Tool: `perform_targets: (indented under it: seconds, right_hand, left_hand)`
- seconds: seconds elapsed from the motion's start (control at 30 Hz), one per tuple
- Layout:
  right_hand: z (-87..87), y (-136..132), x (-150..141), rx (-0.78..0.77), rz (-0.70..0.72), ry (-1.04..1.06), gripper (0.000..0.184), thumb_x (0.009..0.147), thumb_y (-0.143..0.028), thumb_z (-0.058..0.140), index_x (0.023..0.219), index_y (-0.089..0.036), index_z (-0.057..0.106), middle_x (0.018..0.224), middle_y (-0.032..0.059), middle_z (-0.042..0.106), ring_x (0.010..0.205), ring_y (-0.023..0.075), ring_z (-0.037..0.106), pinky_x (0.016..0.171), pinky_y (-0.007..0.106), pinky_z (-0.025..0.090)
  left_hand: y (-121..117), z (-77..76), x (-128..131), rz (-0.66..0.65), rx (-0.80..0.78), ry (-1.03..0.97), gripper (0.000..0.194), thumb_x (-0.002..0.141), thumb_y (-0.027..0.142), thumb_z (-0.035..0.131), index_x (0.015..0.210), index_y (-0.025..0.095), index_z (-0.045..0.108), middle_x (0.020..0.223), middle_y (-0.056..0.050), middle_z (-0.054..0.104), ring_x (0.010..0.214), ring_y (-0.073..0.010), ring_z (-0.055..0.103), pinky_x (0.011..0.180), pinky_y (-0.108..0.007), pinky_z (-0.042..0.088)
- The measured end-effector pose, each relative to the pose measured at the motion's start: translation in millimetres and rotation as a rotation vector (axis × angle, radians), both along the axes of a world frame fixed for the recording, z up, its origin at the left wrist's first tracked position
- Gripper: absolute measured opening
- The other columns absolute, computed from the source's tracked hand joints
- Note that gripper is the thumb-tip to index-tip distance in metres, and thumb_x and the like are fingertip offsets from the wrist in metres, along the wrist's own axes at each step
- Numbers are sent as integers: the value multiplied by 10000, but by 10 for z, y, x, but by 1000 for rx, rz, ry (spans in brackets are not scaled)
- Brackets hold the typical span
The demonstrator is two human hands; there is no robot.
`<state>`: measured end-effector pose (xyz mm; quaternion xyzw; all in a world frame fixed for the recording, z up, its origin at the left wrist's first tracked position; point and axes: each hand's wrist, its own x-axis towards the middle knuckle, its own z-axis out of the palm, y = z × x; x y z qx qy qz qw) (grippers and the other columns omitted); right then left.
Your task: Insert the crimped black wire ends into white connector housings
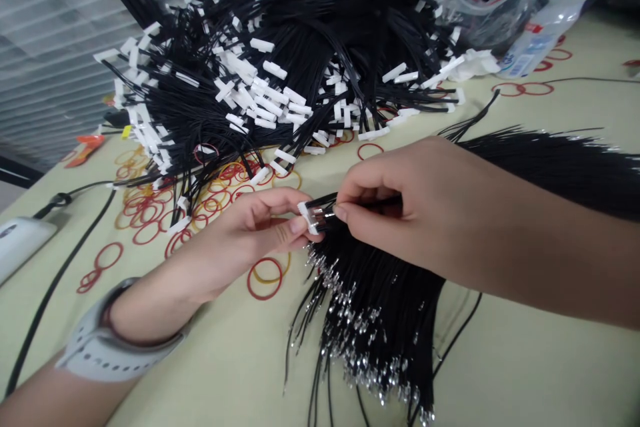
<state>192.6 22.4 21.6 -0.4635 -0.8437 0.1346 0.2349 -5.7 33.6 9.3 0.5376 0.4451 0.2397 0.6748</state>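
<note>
Left grip (253,230) pinched around a white connector (309,217), right grip (425,190) pinched on a metal-tipped wire (328,214) just beside it

A small white connector (309,219) is pinched at a tilt between the left fingers (295,225). From its upper end, black wires are led back beneath the right fingers (341,212). Another wire (329,215), tipped with bright metal, is gripped close to the connector; whether it is seated cannot be told. Below, a thick bundle (385,300) of black wires is spread on the tabletop (220,373), its silvery ends fanned downward and leftward.
</note>
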Motion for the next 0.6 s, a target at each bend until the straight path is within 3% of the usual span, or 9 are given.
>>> perform_targets:
  seconds: [0.6]
  right_hand:
    - [-17, 21, 28, 9, 0, 45, 153, 698, -184, 536, 553, -198, 583, 437, -62, 443, 406, 59, 302, 439, 254, 230]
  left_hand:
    - [-6, 2, 4, 3, 1, 25, 81, 829, 127, 585, 860, 159, 653, 788, 20, 658, 746, -60, 594, 695, -124, 457]
